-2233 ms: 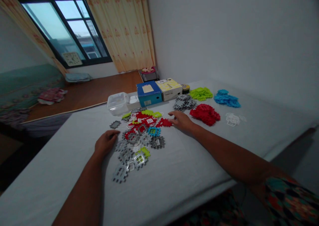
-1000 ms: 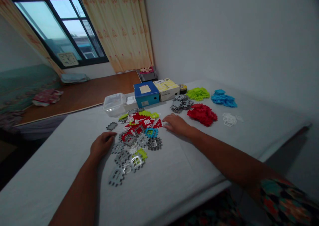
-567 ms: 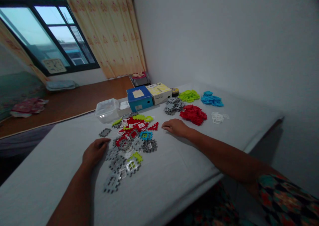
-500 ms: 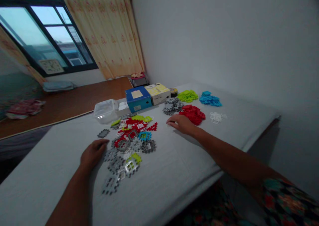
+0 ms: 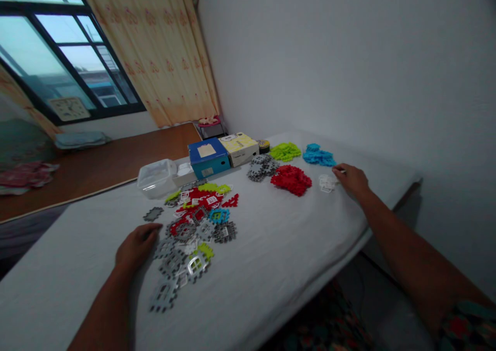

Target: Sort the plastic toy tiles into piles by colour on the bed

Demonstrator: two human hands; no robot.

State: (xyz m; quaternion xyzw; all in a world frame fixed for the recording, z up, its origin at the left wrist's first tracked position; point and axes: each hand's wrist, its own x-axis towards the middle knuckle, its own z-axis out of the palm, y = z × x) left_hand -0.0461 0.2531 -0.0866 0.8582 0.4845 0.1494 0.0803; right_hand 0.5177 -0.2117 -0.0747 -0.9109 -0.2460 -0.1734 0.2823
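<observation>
A mixed heap of flat interlocking plastic pieces (image 5: pixel 197 222), red, grey, green, blue and white, lies in the middle of the white-covered table (image 5: pixel 271 258). My left hand (image 5: pixel 135 245) rests palm down at the heap's left edge, fingers loosely bent against grey pieces and holding nothing. Farther right lie sorted piles: grey (image 5: pixel 260 166), red (image 5: pixel 290 179), green (image 5: pixel 284 151), blue (image 5: pixel 318 156) and a few white pieces (image 5: pixel 326 182). My right hand (image 5: pixel 351 179) is stretched out beside the white pieces, its fingertips pinched on a small white piece.
At the back of the table stand a clear plastic container (image 5: pixel 157 177), a blue box (image 5: pixel 208 157), a yellow box (image 5: pixel 238 148) and a small round tin (image 5: pixel 264 145). The table's right corner (image 5: pixel 414 178) is close to my right hand. A wall runs behind the sorted piles.
My right hand left the right side of the mixed heap and travelled past the red pile to the white pieces. The left hand stayed put. The view swung to the right.
</observation>
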